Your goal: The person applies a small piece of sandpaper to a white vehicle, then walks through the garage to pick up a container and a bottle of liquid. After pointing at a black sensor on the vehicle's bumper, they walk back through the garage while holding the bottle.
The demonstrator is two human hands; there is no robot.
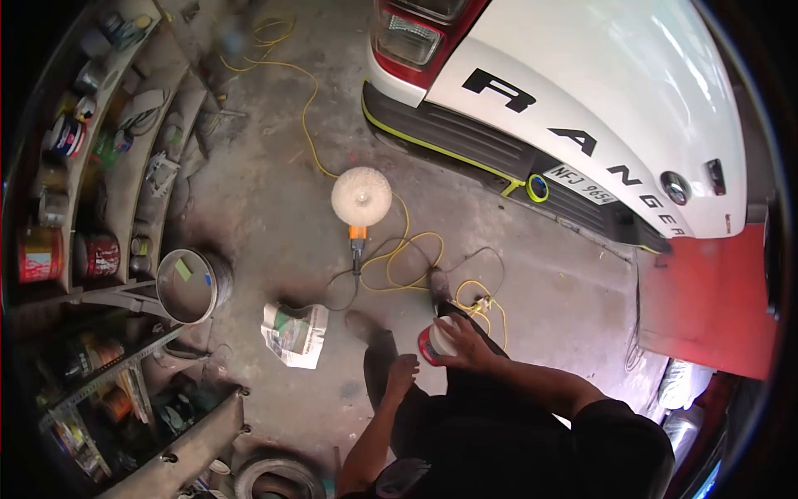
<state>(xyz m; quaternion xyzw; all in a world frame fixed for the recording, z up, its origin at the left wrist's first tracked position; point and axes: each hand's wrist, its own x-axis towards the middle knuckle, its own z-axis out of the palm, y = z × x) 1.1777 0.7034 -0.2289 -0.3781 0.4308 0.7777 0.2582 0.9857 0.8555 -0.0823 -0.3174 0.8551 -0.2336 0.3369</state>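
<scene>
A red can with a pale lid point(431, 344) is in my right hand point(470, 348), whose fingers wrap round its top and side. Just left of the can is my left hand point(404, 371), its fingers curled; whether they hold anything is too small to tell. Beyond my feet, a polisher with an orange and grey body point(357, 236) lies on the floor, its round fluffy white pad point(362, 196) facing up. A newspaper sheet point(306, 339) lies on the floor to the left of my feet.
A yellow cord point(309, 108) loops over the floor near my shoes. The white truck's rear point(532, 50) and dark bumper point(465, 141) fill the upper right. Shelves with cans point(100, 166) line the left, beside a round bucket point(218, 287). A tire point(278, 478) lies at the bottom.
</scene>
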